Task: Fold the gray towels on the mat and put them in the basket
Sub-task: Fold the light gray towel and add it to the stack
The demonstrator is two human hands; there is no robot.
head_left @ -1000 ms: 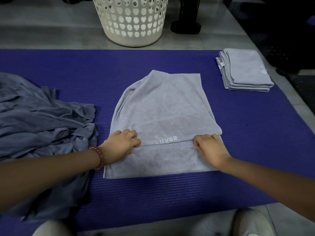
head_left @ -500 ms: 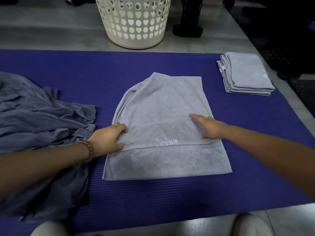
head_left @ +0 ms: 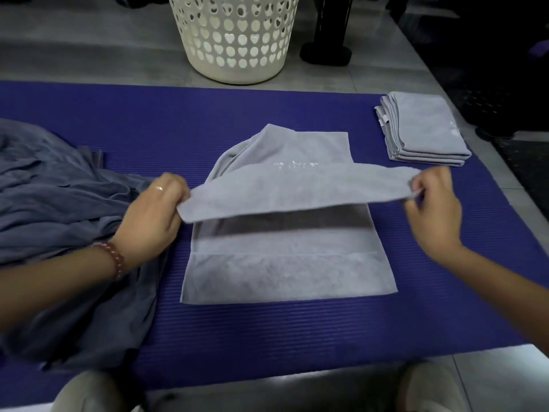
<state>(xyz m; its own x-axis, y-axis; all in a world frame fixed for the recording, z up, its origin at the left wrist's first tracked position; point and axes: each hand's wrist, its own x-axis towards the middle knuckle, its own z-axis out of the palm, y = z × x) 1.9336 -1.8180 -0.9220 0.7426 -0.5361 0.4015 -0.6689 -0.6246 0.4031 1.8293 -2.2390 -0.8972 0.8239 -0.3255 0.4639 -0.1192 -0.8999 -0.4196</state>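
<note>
I see the left hand (head_left: 154,212) gripping the left end of a raised fold of the gray towel (head_left: 282,269). Its fingers (head_left: 178,188) are curled shut on the cloth's edge, and a ring (head_left: 159,188) shows on one of them. The right hand (head_left: 433,209) pinches the right end of the same fold. There the fingers (head_left: 427,179) are closed on the corner, and I can make out a little tab of cloth sticking out between them.

The fold is stretched taut between the two hands and held clear of the layer beneath, throwing a dark band of shadow across it. The rest of the towel lies flat in the middle of the purple mat (head_left: 148,120), with its near edge straight and its far left corner rounded and bunched.

A beaded bracelet (head_left: 114,257) sits on the left wrist, and that forearm lies over a heap of unfolded gray towels (head_left: 53,203) on the left side of the mat. At the mat's far right, well apart from the hands, is a stack of folded towels (head_left: 424,129). The white basket (head_left: 234,40), pierced with heart-shaped holes, stands on the tiled floor (head_left: 74,49) just beyond the mat's far edge. I cannot tell what is inside it.
</note>
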